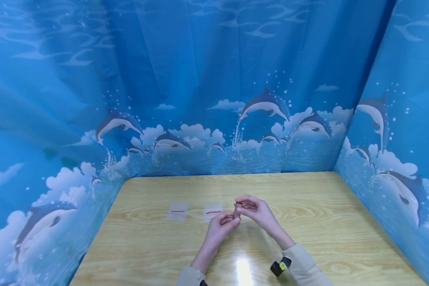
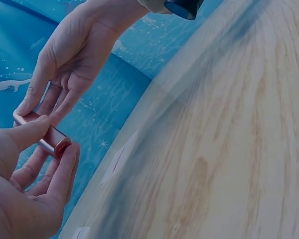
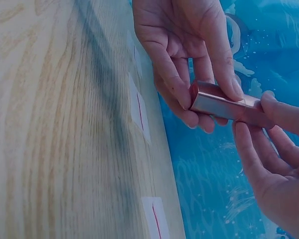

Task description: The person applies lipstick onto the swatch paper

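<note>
A pinkish metallic lipstick tube (image 1: 237, 210) is held between the two hands above the table. In the left wrist view, dark red shows inside the near end of the tube (image 2: 52, 135). The left hand (image 1: 218, 228) pinches that end between thumb and fingers. On the opposite end, the right hand (image 1: 259, 214) grips with its thumb and fingertips, as the right wrist view of the tube (image 3: 222, 105) also shows. Behind the hands lies a pale square sheet (image 1: 212, 207) bearing a red streak, partly close to the left fingers.
A second pale sheet (image 1: 176, 216) with a red streak lies to the left on the wooden table (image 1: 146, 250). Blue dolphin-print curtains (image 1: 200, 99) enclose the table at the back and sides. A black wrist camera (image 1: 279, 269) sits by the right sleeve.
</note>
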Action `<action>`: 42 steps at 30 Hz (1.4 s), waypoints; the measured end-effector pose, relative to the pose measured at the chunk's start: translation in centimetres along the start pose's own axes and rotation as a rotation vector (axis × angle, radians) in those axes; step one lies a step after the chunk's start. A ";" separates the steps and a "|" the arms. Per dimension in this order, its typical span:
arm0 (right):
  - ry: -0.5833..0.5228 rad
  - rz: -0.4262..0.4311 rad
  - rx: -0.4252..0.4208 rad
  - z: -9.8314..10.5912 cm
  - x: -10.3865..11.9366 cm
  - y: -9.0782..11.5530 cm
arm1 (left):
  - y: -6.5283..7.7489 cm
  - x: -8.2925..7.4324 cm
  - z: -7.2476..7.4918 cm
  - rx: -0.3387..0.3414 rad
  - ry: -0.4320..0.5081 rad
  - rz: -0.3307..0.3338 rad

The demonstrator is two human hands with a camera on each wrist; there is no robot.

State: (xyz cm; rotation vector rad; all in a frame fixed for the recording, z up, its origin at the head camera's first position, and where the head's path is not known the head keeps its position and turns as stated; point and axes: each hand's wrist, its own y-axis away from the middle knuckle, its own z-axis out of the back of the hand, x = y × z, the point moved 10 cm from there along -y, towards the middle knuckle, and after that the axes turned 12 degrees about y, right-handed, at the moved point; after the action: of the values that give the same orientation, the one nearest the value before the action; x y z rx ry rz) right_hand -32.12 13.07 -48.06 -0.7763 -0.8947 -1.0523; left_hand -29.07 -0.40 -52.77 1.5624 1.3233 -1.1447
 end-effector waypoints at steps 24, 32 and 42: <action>0.069 -0.071 -0.106 6.9 -3.1 2.0 | -3.7 1.9 -6.0 0.071 -0.161 0.017; 0.098 -0.070 -0.128 9.8 -3.8 1.8 | -5.9 0.8 -9.0 0.132 -0.197 -0.075; 0.131 -0.043 -0.181 11.9 -4.8 1.3 | -8.6 1.4 -11.0 0.135 -0.324 -0.109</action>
State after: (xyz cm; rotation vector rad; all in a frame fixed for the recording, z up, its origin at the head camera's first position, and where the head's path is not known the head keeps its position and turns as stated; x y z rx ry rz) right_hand -34.84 25.67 -47.33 -0.8315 -0.7140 -1.2201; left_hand -35.84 11.77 -50.97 1.3392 1.1438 -1.5107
